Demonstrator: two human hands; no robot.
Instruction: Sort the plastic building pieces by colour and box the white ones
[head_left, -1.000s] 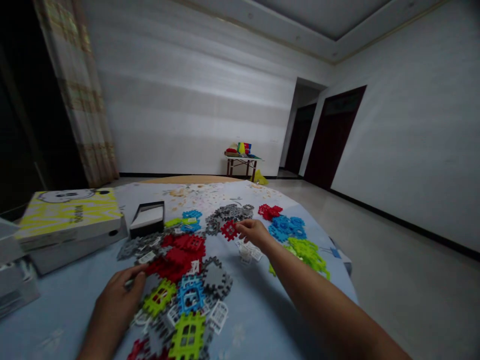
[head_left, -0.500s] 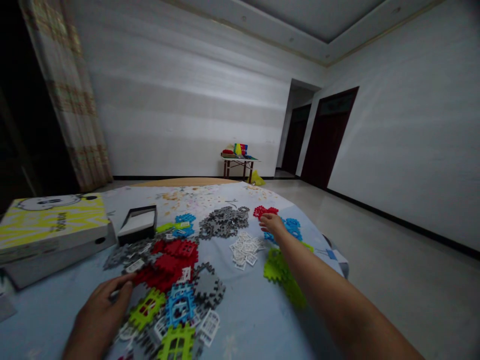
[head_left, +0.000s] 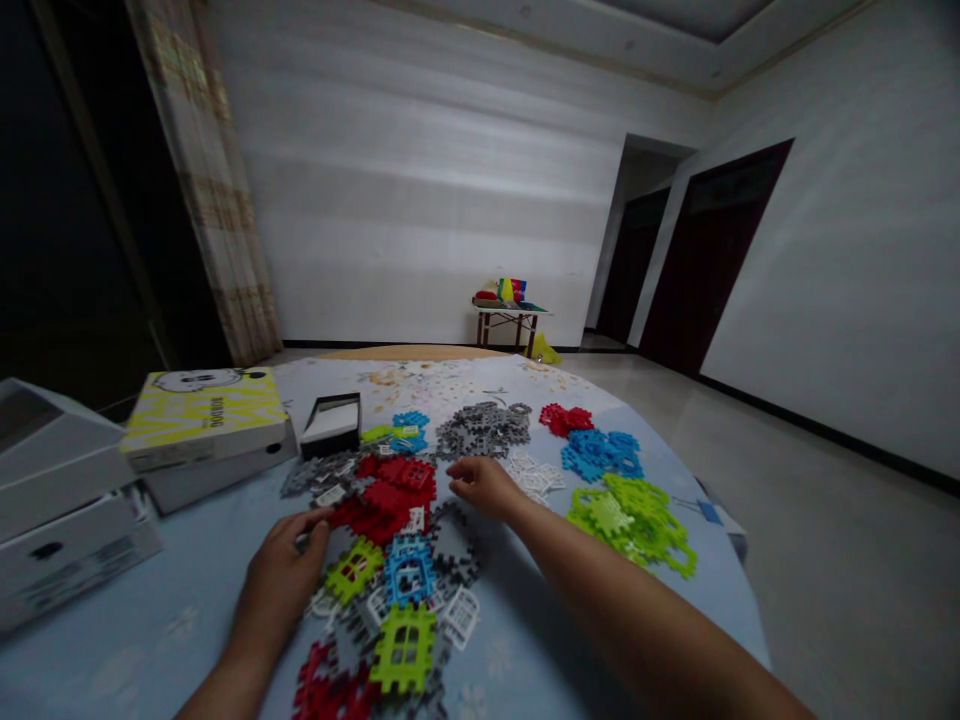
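At the left edge of a mixed pile, my left hand (head_left: 281, 565) rests with its fingertips against the red interlocking plastic pieces (head_left: 390, 505). A gap shows between its thumb and forefinger, and I make out nothing held. My right hand (head_left: 484, 487) hovers just right of the red pieces with fingers apart and nothing in them. Nearer to me lie a blue window-like piece (head_left: 409, 590), a green window piece (head_left: 405, 650) and a white window frame (head_left: 460, 615), with grey gear-edged pieces (head_left: 456, 570) among them.
Sorted by colour are grey pieces (head_left: 484, 430), white frames (head_left: 536, 476), red pieces (head_left: 564, 419), blue pieces (head_left: 600, 455) and green pieces (head_left: 637, 525). A black open box (head_left: 331, 440), a yellow-and-white box (head_left: 210, 425) and white boxes (head_left: 67, 560) line the left.
My right hand has come back leftward from the small red heap at the right to the mixed pile. My left hand stays beside the red pieces. The view has turned left.
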